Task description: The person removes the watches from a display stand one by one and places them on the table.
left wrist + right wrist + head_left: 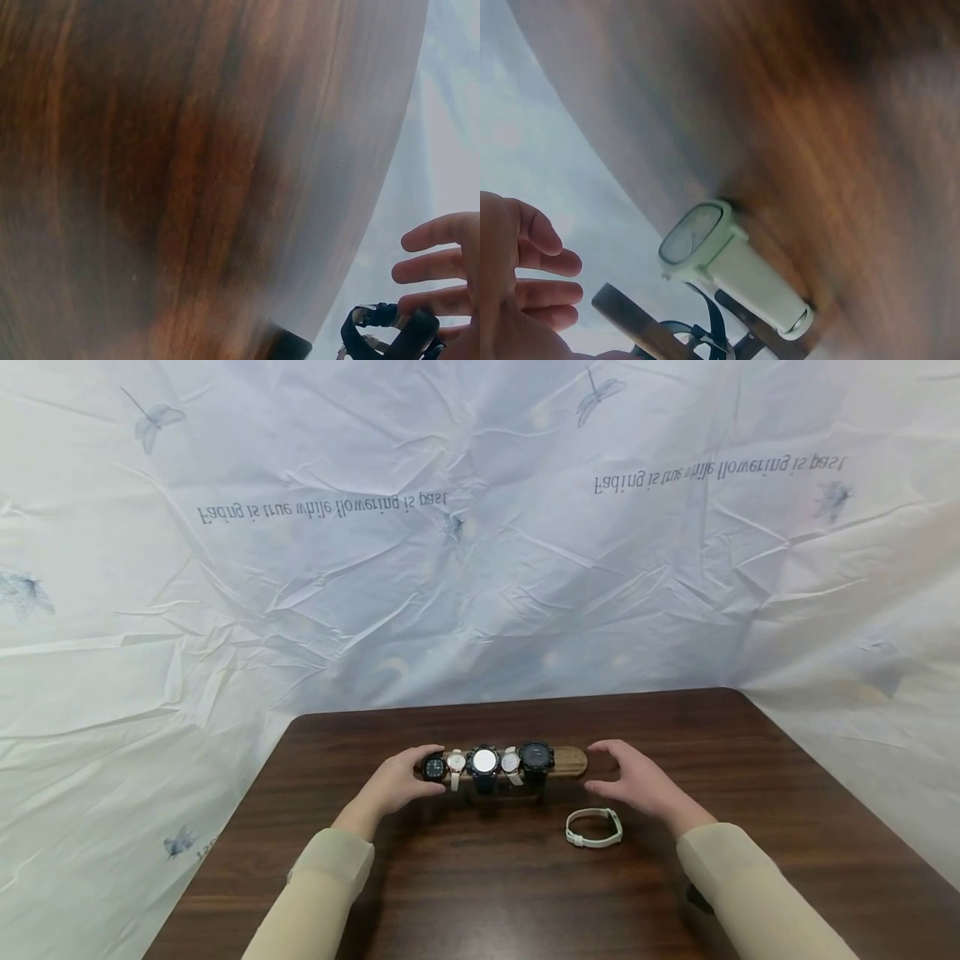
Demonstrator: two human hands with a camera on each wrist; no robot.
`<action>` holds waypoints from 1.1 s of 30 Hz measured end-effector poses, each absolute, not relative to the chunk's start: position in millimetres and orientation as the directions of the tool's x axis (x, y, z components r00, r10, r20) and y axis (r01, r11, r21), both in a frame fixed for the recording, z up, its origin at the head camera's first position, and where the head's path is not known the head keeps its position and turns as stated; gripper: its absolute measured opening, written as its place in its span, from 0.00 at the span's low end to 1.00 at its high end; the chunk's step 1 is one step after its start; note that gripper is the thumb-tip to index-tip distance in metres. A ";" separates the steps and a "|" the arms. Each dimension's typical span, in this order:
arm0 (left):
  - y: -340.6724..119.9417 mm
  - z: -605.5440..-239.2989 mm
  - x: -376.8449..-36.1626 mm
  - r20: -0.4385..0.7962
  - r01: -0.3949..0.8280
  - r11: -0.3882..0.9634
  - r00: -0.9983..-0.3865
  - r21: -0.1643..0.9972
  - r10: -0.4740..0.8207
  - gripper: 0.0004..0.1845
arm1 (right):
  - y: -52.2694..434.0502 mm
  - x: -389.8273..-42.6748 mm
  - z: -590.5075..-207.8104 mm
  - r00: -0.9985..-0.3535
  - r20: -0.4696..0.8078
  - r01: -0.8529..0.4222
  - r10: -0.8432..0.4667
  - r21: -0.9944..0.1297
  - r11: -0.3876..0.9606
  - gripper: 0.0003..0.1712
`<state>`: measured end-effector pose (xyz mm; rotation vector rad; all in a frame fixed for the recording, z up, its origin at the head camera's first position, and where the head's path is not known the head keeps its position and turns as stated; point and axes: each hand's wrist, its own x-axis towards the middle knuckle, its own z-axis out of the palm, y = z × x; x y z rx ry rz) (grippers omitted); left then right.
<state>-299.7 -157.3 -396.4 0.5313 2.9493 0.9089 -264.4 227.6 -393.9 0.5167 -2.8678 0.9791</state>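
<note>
Pale-green watch (593, 827) lies loose on the table (480, 893), nearest us. Beyond, our left hand (397, 783) pinches the small black watch (433, 767) on the wooden stand (570, 762); our right hand (637, 781) hovers with fingers relaxed. We should steady the stand.

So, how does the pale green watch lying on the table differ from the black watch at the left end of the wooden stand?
The pale green watch lies alone on the dark wooden table, while the black watch is mounted on the wooden stand. No hand touches the green one; the left hand holds the black one. The colours differ: light against dark. Both have squarish faces.
</note>
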 end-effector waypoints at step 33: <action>-157.9 -398.8 -303.3 0.098 0.333 0.781 -0.938 0.529 0.334 0.36 | 191.7 -275.7 -377.1 -0.880 0.241 -0.474 -0.408 -0.480 0.738 0.42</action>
